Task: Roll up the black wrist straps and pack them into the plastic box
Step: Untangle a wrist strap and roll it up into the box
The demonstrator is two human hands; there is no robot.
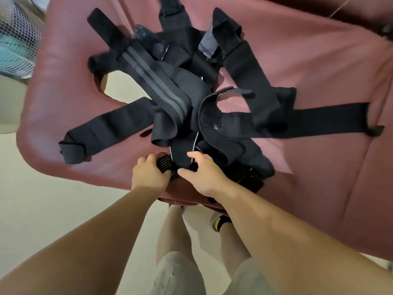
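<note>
Padded red table (319,60) fills most of the view, tilted in frame, grip sits at its near edge. Cutout (116,87) in the padding up and left of the grip, pale floor (42,188) shows through it. Pile of black wrist straps (197,67) directly beyond the grip, loose and crossing each other, none of those rolled; it crowds right up to the fingers. Long flat strap (329,116) runs out of the pile well to the right of the grip. Another wide strap (106,128) lies left and just beyond the grip, its far end folded over near the table's left edge. Grey-striped strap (157,81) on top of the pile, curling down toward the grip. Curled strap with pale edging (212,99) stands on edge just beyond the right hand. White mesh thing (17,39) far up-left off the table, teal behind it, can't tell what it is. Below the grip: bare legs, light shorts (176,273), dark sock with yellow (221,223). Rolled strap (167,166) is on the table's near edge between both hands, coils showing edge-on, its loose tail leading up into the pile. Left hand (148,173) wraps round the roll from the left, fingers curled on it. Right hand (202,173) pinches the same strap at the roll's right side, thumb below and index above; other fingers hidden.
</note>
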